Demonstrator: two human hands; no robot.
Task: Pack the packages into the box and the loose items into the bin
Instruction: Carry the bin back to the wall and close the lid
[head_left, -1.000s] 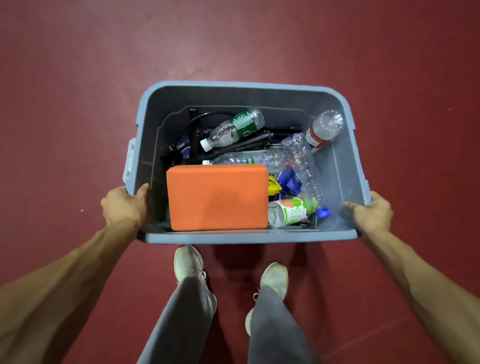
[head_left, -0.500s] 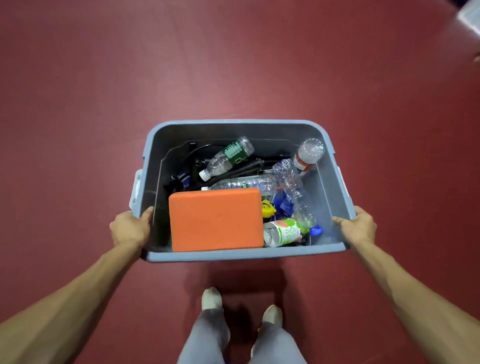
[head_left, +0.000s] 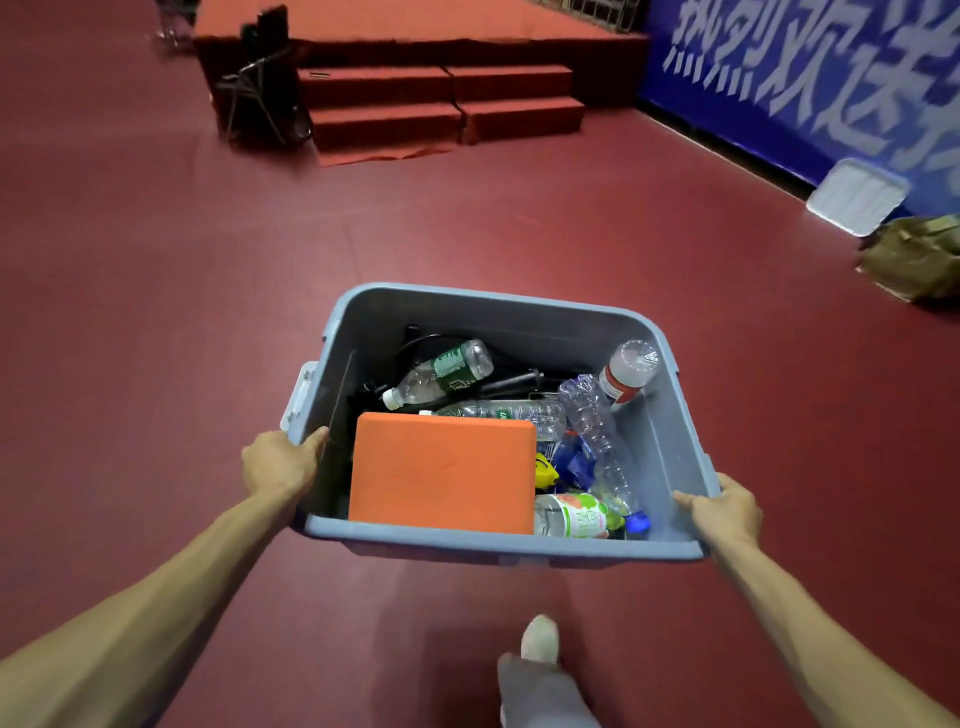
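Bin (head_left: 498, 545) of 5 bottles (head_left: 441, 371), 1 orange block (head_left: 441, 470), in 2 hands (head_left: 278, 462) (head_left: 724, 512)

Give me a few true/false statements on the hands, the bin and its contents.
1. The left hand and right hand each hold a side rim of the grey bin. True.
2. An orange block lies inside the bin. True.
3. The bin holds no bottles. False: several plastic bottles lie in it, among them a green-label bottle.
4. A lid covers the bin. False: its top is open.
5. The red steps stand ahead, beyond the bin. True.
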